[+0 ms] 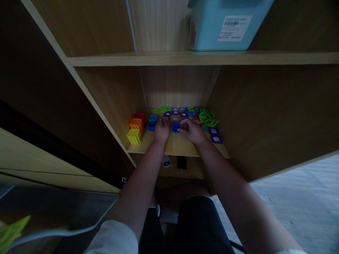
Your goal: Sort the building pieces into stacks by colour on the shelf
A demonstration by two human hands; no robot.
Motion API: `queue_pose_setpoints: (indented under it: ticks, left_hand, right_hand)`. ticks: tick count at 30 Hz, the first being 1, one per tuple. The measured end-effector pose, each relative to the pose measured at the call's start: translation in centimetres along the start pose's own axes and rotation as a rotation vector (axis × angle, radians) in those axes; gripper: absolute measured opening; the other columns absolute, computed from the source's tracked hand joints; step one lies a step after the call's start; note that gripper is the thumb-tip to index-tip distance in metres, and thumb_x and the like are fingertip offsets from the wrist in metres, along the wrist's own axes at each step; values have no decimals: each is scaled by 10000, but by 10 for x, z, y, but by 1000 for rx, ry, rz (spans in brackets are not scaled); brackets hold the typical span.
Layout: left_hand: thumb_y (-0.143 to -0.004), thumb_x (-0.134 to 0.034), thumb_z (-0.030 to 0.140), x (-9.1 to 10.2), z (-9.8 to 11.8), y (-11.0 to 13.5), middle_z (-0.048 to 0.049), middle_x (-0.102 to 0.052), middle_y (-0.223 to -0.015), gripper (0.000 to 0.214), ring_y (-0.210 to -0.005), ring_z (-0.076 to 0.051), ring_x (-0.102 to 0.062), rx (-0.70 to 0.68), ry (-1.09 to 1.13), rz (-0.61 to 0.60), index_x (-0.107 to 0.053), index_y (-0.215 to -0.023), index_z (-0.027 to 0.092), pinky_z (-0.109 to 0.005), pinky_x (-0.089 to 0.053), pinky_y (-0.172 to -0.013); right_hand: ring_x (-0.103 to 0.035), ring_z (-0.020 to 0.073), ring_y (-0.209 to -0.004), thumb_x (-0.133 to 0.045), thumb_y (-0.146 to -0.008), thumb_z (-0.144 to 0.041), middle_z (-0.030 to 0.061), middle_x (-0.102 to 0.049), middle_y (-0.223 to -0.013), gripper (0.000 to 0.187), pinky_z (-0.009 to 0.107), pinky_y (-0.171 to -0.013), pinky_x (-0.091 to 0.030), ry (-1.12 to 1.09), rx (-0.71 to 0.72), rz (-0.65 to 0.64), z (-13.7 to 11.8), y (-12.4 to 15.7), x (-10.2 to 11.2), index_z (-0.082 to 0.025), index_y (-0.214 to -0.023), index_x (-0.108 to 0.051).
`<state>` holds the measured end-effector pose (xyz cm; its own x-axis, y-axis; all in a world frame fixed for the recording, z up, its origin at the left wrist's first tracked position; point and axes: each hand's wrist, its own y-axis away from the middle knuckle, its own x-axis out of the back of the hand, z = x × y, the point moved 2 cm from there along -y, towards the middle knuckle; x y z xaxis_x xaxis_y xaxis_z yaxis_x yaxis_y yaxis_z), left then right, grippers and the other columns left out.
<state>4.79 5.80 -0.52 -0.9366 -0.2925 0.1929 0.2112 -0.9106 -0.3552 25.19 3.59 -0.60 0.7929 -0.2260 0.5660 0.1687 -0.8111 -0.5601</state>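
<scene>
On the low shelf, my left hand [162, 130] reaches in between two blue stacks with its fingers bent and close together. What lies under its fingertips is hidden. My right hand [193, 131] is at the right side of a blue stack of flat interlocking pieces [175, 127], thumb and fingers apart; whether the thumb touches it is unclear. Another blue stack [152, 123] stands left of my left hand. Behind both hands lie loose purple square pieces [175, 112] and green pieces [165, 109].
Yellow [134, 136], orange [136, 124] and red [140, 117] stacks line the shelf's left side. At the right are a green heap [208, 117] and purple pieces [215, 135]. An upper shelf board [159, 60] bears a light-blue bin [206, 35]. Below are a white device [166, 162] and a black one [182, 162].
</scene>
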Motion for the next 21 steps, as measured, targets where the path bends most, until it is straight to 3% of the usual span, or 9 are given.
queue_pose_setpoints:
  ticks: [7, 21]
  left_hand:
    - [-1117, -449, 445, -2, -3, 0, -93, -770, -902, 388, -915, -258, -746, -5, -26, -8, -667, -881, 227, -393, -554, -927]
    - [-1079, -535, 372, -3, -5, -1, -117, -798, -979, 267, -1021, -290, -760, -10, -50, -37, -717, -961, 217, -430, -568, -988]
  right_hand:
    - [-715, 289, -1042, -786, -887, -428, 80, -763, -1157, 328, 478, -972, -579, -43, 8, -30, 7, 2, 1, -266, -1138, -651]
    - [-728, 293, -1074, -795, -884, -450, 78, -766, -1157, 353, 503, -1006, -582, -70, -9, -74, 16, 4, -1, -255, -1150, -667]
